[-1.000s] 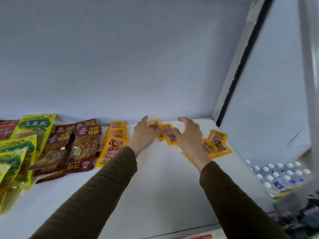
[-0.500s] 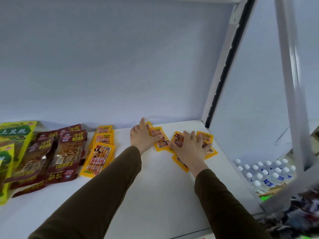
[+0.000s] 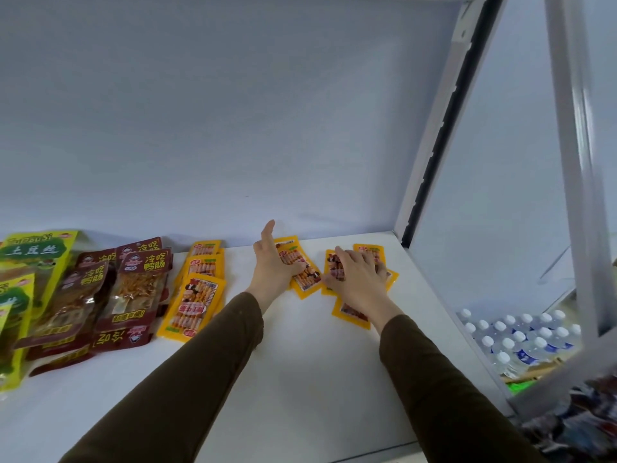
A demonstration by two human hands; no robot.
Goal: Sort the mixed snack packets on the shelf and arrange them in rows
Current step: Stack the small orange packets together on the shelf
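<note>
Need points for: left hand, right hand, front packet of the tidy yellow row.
left hand [image 3: 272, 267], head view, back of the hand, resting on a yellow packet.
right hand [image 3: 359, 279], head view, back of the hand, spread flat over loose yellow packets.
front yellow packet [image 3: 192, 304], head view, middle of its printed face.

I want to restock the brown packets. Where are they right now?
In the head view the brown packets lie at the shelf's left, overlapping in a row between the green packets and the yellow packets, left of both hands.
</note>
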